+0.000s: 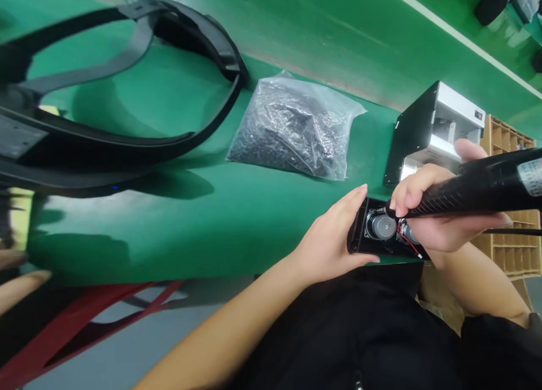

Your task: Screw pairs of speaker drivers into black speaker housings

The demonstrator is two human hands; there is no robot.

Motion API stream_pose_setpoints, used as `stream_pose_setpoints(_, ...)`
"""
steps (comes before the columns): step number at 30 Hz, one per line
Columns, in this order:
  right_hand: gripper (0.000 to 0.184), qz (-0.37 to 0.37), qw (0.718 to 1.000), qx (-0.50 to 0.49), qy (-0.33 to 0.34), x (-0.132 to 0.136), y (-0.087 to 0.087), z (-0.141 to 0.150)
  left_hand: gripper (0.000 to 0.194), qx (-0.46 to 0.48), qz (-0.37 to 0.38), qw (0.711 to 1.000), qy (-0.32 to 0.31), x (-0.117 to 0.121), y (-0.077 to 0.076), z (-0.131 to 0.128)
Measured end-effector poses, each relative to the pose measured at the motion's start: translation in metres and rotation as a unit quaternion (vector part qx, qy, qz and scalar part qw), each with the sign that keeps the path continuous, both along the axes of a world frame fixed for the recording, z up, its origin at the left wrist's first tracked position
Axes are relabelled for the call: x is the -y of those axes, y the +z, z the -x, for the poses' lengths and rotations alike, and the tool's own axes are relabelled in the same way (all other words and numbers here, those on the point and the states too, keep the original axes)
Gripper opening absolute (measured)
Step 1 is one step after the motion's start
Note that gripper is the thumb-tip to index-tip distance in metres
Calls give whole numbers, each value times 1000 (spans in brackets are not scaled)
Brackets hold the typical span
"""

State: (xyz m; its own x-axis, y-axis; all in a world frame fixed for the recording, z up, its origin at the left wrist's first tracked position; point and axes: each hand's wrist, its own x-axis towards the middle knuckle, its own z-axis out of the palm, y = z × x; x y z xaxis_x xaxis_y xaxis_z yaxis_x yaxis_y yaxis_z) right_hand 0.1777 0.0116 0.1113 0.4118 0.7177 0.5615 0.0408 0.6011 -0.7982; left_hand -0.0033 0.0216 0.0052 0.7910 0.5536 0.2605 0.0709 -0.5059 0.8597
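A small black housing (359, 235) with round grey speaker drivers (381, 226) and red and black wires lies at the near edge of the green table (190, 220). My left hand (334, 237) grips the housing's left end, thumb under, fingers over. My right hand (432, 209) is wrapped round a black electric screwdriver (478, 189), whose tip rests on the housing between the drivers.
A clear bag of small black parts (296, 127) lies behind the housing. A black and silver box (432, 130) stands at right, beside a cardboard divider tray (508, 232). Large black curved frames (127, 96) lie at left. Another person's fingers (21, 285) show at the left edge.
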Motion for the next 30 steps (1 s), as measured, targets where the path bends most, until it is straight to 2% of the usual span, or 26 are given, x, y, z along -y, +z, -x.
stream_pose_setpoints(6, 74, 44, 999, -6, 2, 1, -2, -3, 131, 31, -1, 1000, 1, 1, -5, -3)
stream_pose_setpoints(19, 70, 22, 1000, -2, 10, -1, -6, -7, 129, 50, -2, 999, 5, 3, -7, -5)
stream_pose_setpoints(26, 73, 43, 996, 32, -65, -1, -2, -2, 127, 45, -7, 999, -1, 1, -6, -4)
stream_pose_setpoints(30, 73, 16, 999, 20, -41, -2, -2, -3, 129, 40, -4, 999, -3, 1, -6, -4)
